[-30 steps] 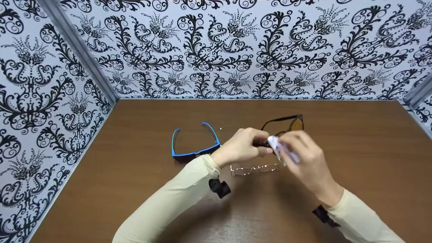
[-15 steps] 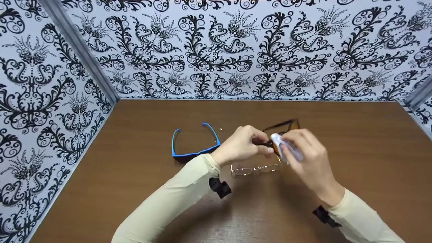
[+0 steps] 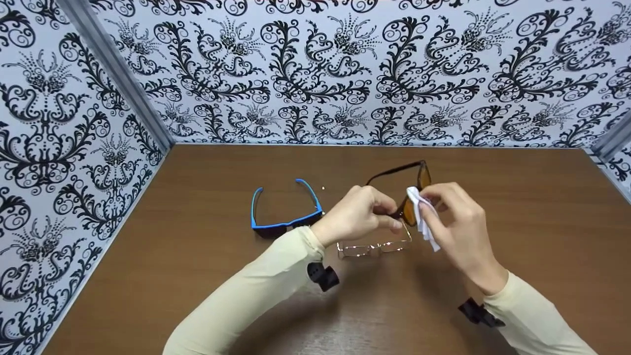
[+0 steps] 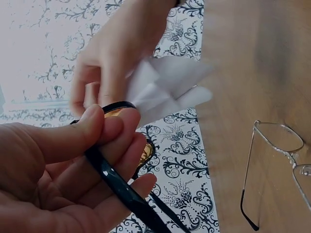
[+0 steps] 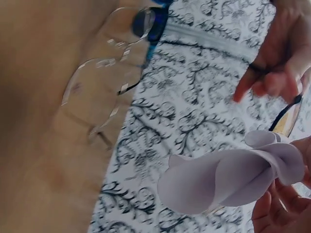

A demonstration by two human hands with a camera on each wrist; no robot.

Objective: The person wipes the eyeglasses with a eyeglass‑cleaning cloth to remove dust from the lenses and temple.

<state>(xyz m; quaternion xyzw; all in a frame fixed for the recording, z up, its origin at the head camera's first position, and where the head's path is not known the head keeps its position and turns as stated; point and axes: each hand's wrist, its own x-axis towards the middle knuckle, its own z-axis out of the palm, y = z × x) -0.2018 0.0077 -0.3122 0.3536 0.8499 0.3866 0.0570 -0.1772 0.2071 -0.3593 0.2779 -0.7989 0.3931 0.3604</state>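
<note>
My left hand (image 3: 357, 216) pinches a pair of dark-framed sunglasses (image 3: 410, 212) with amber lenses, near one hinge. In the left wrist view, thumb and fingers close round the black temple arm (image 4: 121, 187). A white cloth (image 3: 425, 222) hangs bunched in my right hand (image 3: 461, 224), between thumb and fingers, right against the nearer amber lens. The right wrist view has the cloth (image 5: 228, 179) large in front, folded loosely, covering part of the lens. Both hands are raised above the table, over clear glasses with a thin metal frame (image 3: 374, 248).
Blue-framed glasses (image 3: 286, 224) with dark lenses stand on the brown table (image 3: 222, 162), left of my left hand, arms pointing to the back wall. A tiny white speck (image 3: 323, 188) lies behind them. Patterned panels (image 3: 315, 74) close off the back and sides.
The sunglasses have turned and shifted a little, showing more of the amber lenses. My right hand with the cloth has moved slightly right; the cloth now hangs lower. The left hand stays almost in place.
</note>
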